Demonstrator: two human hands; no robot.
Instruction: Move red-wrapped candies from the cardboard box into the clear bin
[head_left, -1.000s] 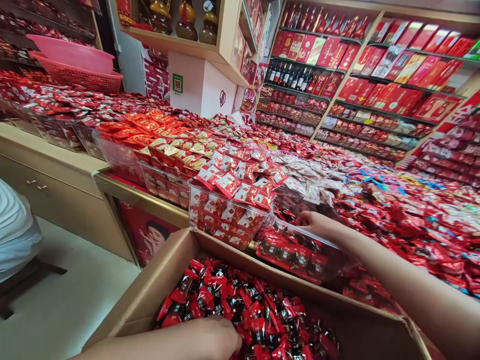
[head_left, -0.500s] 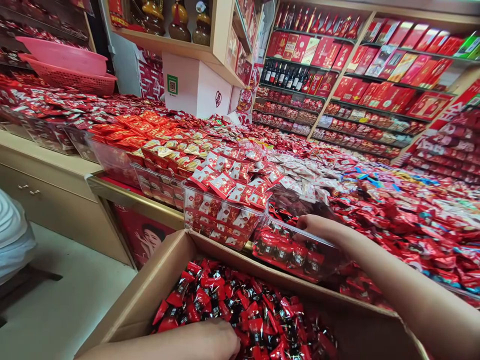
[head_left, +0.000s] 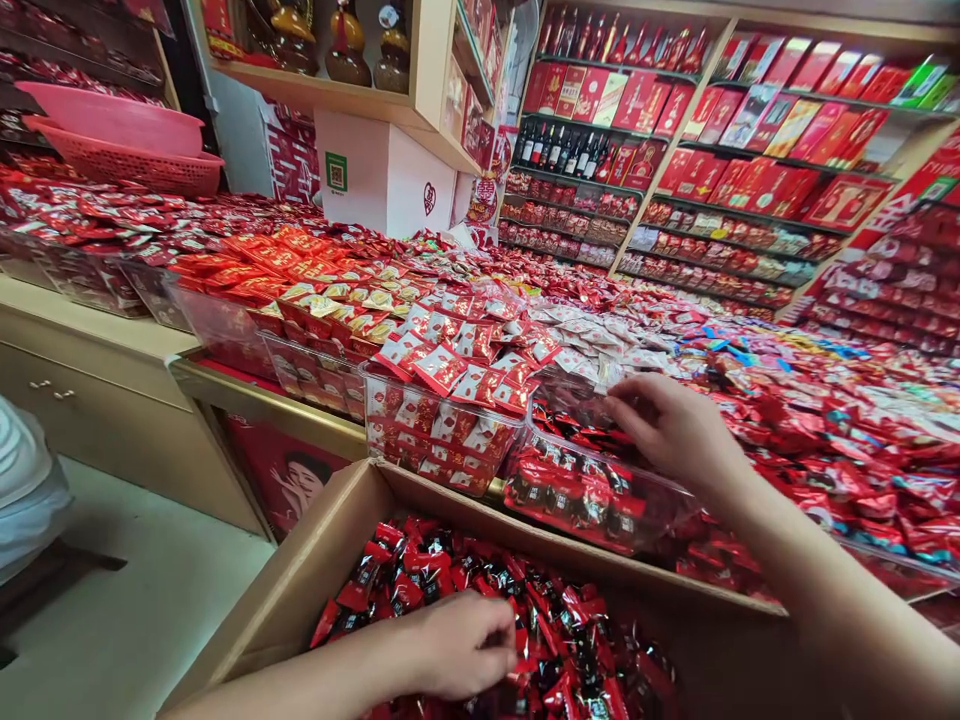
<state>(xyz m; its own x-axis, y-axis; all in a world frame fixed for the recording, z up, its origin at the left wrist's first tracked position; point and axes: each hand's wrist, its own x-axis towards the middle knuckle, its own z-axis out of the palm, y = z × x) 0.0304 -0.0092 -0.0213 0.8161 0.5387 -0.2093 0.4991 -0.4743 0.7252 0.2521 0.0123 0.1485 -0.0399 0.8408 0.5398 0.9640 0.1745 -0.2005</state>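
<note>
Where the open cardboard box (head_left: pixel 304 585) fills the bottom centre of the frame, red-and-black wrapped candies (head_left: pixel 420 575) lie heaped inside it, under and beyond our left hand (head_left: pixel 472 645). That hand is low over the pile, its fingers bent and a gap showing between forefinger and thumb; we cannot tell whether the hidden fingers grip a candy.

Right of centre, our right hand (head_left: pixel 671 430) is above a clear bin (head_left: pixel 577 505), where more of the same candies show through the front wall, below and left of the palm. Its fingers curve toward the thumb, and we cannot tell whether they are closed on anything.

The clear bin sits just beyond the box's far wall, so we have candies below each hand. Nearer the middle of the frame, beside that bin, red-and-white packets (head_left: pixel 450 355) rise above the rim of a second bin (head_left: pixel 439 440). Pink baskets (head_left: pixel 124 150) stand at the upper left.
</note>
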